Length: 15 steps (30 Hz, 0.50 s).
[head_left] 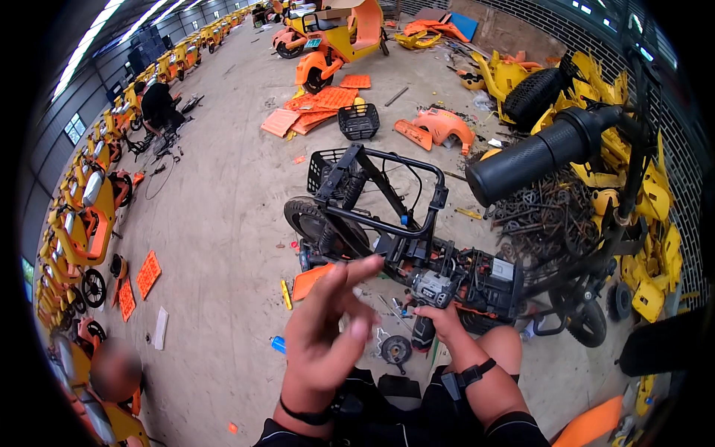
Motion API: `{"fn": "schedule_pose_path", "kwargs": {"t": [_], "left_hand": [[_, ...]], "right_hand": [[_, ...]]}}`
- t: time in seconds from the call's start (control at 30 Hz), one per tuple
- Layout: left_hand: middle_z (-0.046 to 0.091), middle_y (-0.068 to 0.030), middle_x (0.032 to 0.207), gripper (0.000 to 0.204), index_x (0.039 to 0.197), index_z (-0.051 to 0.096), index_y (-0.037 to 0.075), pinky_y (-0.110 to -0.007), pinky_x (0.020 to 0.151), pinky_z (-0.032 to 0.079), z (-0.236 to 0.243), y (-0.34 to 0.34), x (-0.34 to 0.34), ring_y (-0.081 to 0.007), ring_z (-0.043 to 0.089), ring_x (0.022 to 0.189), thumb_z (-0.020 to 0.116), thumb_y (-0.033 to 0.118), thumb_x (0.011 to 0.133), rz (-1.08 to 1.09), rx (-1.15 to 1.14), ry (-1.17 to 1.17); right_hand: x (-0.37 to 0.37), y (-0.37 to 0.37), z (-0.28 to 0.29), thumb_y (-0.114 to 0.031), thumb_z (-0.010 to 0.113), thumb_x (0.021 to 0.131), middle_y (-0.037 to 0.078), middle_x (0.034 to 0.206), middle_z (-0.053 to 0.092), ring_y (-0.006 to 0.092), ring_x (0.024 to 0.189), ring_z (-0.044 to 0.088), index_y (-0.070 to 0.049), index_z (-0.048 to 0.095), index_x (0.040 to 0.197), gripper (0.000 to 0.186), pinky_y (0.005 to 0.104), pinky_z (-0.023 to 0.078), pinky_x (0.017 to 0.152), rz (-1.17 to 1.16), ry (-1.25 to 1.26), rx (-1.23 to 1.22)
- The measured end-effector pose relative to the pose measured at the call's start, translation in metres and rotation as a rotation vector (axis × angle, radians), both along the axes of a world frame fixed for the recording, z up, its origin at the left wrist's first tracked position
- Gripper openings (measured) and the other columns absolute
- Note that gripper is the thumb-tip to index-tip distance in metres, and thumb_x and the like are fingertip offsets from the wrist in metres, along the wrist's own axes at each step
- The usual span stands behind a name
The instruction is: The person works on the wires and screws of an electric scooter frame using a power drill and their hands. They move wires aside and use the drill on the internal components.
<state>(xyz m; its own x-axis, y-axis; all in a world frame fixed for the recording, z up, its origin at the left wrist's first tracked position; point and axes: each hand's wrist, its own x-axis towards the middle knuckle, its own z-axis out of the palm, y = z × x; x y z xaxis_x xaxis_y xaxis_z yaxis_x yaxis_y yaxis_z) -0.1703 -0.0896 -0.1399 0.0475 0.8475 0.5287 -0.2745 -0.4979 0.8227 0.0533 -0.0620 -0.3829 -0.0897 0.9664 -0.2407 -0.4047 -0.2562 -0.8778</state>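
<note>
In front of me stands a stripped electric scooter with a bare black frame point(439, 195), a rear wheel point(316, 223) and exposed inner parts point(488, 279). My right hand point(445, 322) is wrapped round the handle of a grey and black cordless drill point(434, 287). The drill's head rests over the scooter's middle; its tip is hard to make out. My left hand point(328, 328) is raised nearer the camera, holding nothing, with fingers stretched and apart. A round dark metal part point(395, 349) lies on the floor between my hands.
A black handlebar grip point(532, 156) juts in at the right. Behind it are heaped dark metal parts point(547, 216) and yellow panels point(652, 268). Orange panels point(320, 104) and a black basket point(358, 121) lie ahead. Scooters line the left; a person point(158, 104) crouches there.
</note>
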Motion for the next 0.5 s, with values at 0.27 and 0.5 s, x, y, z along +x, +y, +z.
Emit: {"fn": "schedule_pose_path", "kwargs": {"t": [0.27,0.5], "left_hand": [[0.063,-0.0213,0.123,0.044,0.132,0.053,-0.002,-0.036,0.095,0.048,-0.189,0.040,0.033,-0.0274,0.063,0.109,0.050,0.032,0.103,-0.092,-0.711,0.655],[0.045,-0.0173,0.149,0.069,0.148,0.040,0.005,-0.046,0.117,0.030,-0.213,0.042,0.036,-0.0301,0.044,0.138,0.032,0.056,0.102,-0.597,-0.951,-0.251]], "right_hand": [[-0.029,-0.010,0.043,-0.001,0.070,0.079,0.007,0.107,0.070,0.0164,0.100,0.065,0.000,0.063,0.116,0.038,0.0324,0.051,0.088,-0.128,-0.245,0.144],[-0.042,0.000,0.060,-0.008,0.066,0.075,0.026,0.129,0.057,0.0398,0.121,0.057,-0.002,0.036,0.144,0.075,0.0429,0.046,0.100,0.136,-0.797,0.231]]}}
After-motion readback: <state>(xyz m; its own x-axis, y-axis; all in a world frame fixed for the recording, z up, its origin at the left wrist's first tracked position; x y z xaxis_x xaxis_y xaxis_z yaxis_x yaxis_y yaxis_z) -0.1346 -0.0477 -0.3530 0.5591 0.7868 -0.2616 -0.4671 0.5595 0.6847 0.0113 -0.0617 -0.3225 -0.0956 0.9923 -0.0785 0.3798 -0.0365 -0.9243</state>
